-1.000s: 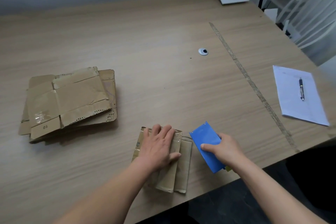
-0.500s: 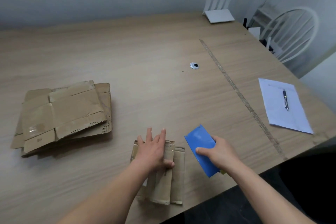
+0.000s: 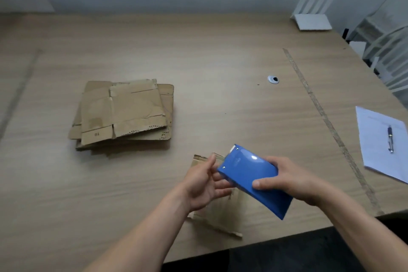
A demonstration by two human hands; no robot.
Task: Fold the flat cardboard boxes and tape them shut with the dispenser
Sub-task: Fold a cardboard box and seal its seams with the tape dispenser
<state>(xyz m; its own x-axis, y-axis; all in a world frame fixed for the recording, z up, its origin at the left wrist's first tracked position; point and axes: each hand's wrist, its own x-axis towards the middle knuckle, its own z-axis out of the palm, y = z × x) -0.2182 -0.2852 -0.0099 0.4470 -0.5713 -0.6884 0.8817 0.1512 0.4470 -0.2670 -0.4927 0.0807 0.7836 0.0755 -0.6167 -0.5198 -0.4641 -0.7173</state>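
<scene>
We've lifted our left hand off the folded box, which lies on the table w/ nothing holding it. Fingers relaxed, it's reaching for the blue dispenser, raised and gripped by our right hand; taping prob. next.

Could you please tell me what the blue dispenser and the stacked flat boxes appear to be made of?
Blue dispenser: probably glossy hard plastic, since a bright highlight shows on its smooth face. Stacked flat boxes: matte brown cardboard, with creases, worn flaps and ragged edges.

Upside-down "10" on top flat cardboard box
</scene>
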